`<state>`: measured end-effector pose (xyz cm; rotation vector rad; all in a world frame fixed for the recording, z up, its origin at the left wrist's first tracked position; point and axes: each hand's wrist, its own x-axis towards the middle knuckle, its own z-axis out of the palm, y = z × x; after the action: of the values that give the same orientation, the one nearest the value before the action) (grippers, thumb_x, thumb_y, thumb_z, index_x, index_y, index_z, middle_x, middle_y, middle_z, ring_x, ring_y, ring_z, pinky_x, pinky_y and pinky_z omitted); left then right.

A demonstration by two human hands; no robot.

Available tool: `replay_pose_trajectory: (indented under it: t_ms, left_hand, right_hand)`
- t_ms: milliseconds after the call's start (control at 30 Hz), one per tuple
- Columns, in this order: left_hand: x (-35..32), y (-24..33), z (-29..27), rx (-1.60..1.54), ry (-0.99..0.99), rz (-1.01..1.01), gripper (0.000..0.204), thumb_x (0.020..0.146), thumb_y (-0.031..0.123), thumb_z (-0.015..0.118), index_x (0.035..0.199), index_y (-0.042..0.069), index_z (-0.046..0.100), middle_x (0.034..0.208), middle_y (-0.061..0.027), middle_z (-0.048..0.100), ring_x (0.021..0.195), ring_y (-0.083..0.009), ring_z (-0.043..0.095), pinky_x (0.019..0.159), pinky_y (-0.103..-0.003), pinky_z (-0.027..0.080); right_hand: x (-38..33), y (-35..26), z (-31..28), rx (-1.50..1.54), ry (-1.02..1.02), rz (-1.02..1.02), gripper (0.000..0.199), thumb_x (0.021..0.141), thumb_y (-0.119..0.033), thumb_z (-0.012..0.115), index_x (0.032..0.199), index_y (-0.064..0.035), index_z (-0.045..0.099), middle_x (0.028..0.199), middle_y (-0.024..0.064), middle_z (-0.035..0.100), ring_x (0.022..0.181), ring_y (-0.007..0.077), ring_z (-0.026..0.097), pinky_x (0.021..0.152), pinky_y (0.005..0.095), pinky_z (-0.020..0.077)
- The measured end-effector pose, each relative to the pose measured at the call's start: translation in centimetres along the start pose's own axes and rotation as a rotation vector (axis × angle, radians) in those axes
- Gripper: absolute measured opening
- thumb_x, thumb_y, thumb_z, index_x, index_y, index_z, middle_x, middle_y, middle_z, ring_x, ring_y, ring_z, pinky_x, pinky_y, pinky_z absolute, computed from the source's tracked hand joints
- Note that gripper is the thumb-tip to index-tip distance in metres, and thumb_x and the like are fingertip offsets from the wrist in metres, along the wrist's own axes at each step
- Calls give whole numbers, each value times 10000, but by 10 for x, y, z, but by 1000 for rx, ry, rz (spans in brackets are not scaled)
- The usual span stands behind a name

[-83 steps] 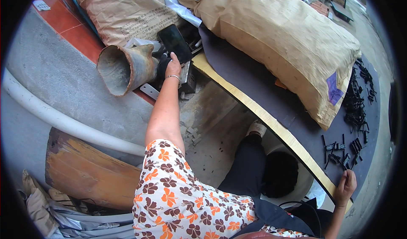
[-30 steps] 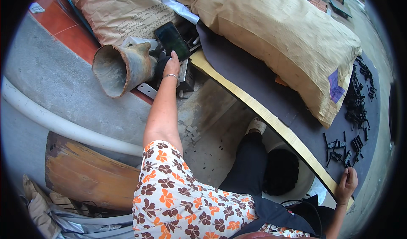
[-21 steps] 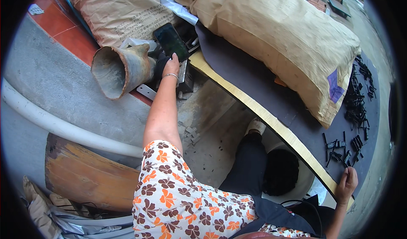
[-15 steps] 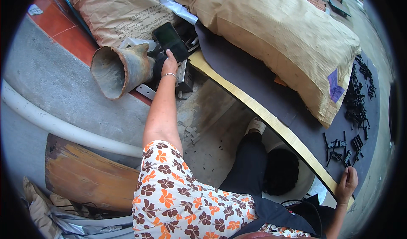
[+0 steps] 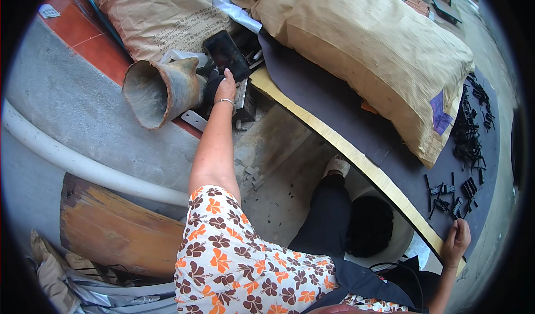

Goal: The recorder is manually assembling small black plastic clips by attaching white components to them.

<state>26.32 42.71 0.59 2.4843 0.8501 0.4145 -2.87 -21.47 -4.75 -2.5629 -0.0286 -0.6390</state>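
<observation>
My left hand (image 5: pixel 225 87) reaches far forward and grips the lower edge of a black phone (image 5: pixel 226 54), which stands tilted with its dark screen up. The phone is beside a grey, dirty flared pipe piece (image 5: pixel 161 90) lying on its side. My right hand (image 5: pixel 457 240) rests on the near edge of a dark board (image 5: pixel 356 119), fingers bent, with nothing seen in it. Several small black clips (image 5: pixel 446 197) lie on the board just beyond that hand.
Big tan paper sacks (image 5: pixel 368 41) lie on the board and behind the pipe piece. A white pipe (image 5: pixel 78 163) runs along a grey ledge at left, with a curved wooden piece (image 5: pixel 117 230) below it. A white bucket with black contents (image 5: pixel 370 227) stands by my leg.
My left hand has kept hold of the phone and shifted it slightly, tilting it. My right hand has stayed on the board's edge.
</observation>
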Motion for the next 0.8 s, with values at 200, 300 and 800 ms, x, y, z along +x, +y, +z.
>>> replay_pose_trajectory:
  t_ms: [200, 300, 800]
  left_hand:
    - [-5, 15, -1, -88, -8, -59, 786, 903, 570, 172, 1081, -80, 577, 1114, -284, 553, 1148, -375, 484, 1008, -384, 328]
    - [11, -6, 5, 4, 7, -16, 695, 908, 507, 257, 1064, -88, 580, 1116, -298, 545, 1131, -379, 496, 1006, -379, 335]
    - [-242, 11, 2, -518, -52, 753, 261, 849, 85, 558, 1096, 1, 557, 970, -131, 622, 856, -205, 606, 780, -306, 480]
  right_hand:
    - [0, -3, 0, -21, 25, -1, 59, 867, -23, 490, 843, 30, 499, 712, 132, 464, 618, 248, 461, 585, 306, 380]
    - [1, -2, 2, 2, 15, 1, 57, 864, -23, 492, 843, 30, 500, 714, 132, 465, 620, 253, 461, 588, 305, 381]
    - [-5, 1, -2, 145, 190, -85, 41, 877, -11, 535, 892, 26, 537, 752, 89, 517, 628, 188, 455, 586, 273, 385]
